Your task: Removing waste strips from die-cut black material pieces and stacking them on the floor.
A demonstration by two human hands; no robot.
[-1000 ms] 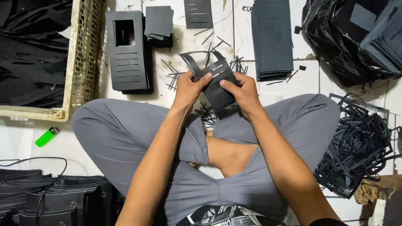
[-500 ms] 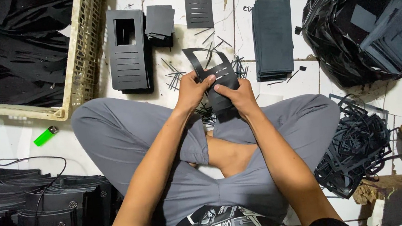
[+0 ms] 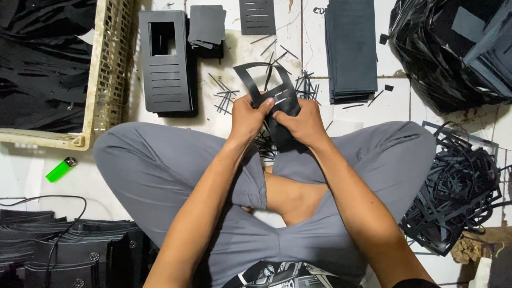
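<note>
Crate (image 3: pixel 104 71) of black cutouts (image 3: pixel 27 65) (heaped)

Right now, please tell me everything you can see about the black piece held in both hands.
The black die-cut sheet looks thin, flat and matte, like foam or card. It has a window opening and slots, and its upper frame bends loose. The left hand and the right hand pinch its lower part, above the crossed legs.

Both hands sit a bit higher and closer together than a second ago. Left hand (image 3: pixel 247 117) and right hand (image 3: pixel 305 124) grip the black cut-out sheet (image 3: pixel 270 93), whose frame strip now arcs further up and left, more detached from the sheet.
</note>
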